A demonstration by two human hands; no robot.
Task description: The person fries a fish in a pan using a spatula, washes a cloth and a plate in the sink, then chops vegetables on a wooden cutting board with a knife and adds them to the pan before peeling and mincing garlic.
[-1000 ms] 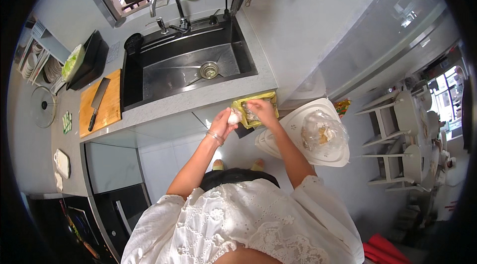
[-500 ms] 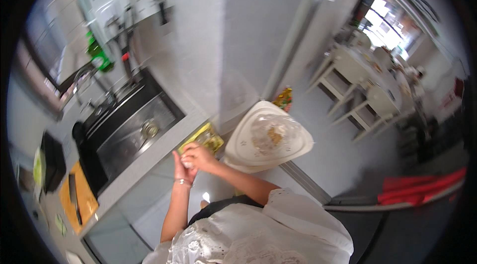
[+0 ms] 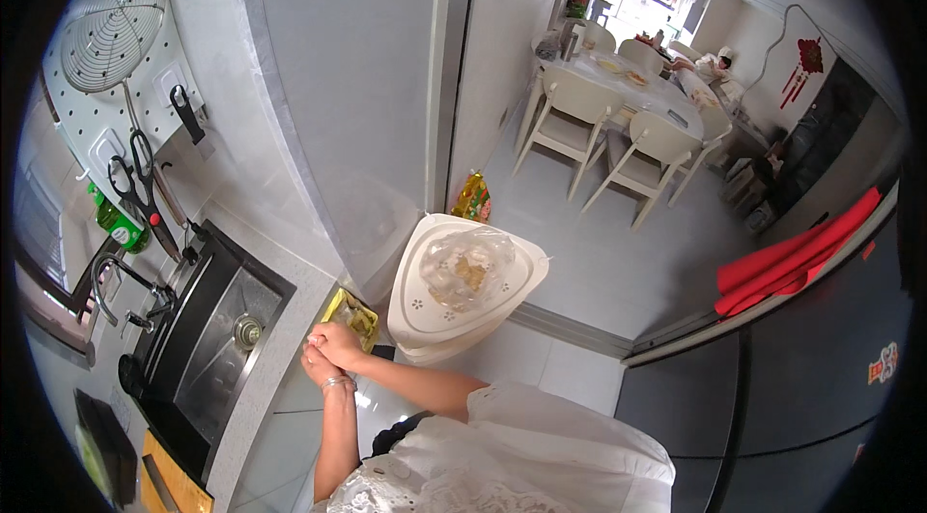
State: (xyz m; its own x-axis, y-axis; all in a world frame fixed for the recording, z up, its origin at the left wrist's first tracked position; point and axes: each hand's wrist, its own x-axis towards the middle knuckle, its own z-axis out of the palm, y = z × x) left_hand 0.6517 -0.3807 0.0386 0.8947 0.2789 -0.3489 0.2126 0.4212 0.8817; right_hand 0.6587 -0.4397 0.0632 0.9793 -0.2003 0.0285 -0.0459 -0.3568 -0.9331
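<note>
**While looking down, see left hand (image 3: 320,365) touching right hand (image 3: 341,347)**

When starting left, find the sink (image 3: 217,378) in the surface (image 3: 311,279), then both hands with overlapping fingers (image 3: 325,334); cannot tell whether apart or clamped on anything. Just past the right hand, find a yellow bag (image 3: 336,305), then a clear bag (image 3: 470,269) atop a white stand (image 3: 422,322).

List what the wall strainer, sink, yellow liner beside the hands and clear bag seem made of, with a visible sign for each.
Strainer: shiny metal, probably steel, from its silvery rings.
Sink: probably metal, dark and satin-looking; the basin catches highlights.
Yellow liner: likely thin plastic, given its creased, glossy edge.
Clear bag: thin, glossy plastic film, by its see-through, crinkled sides.
</note>
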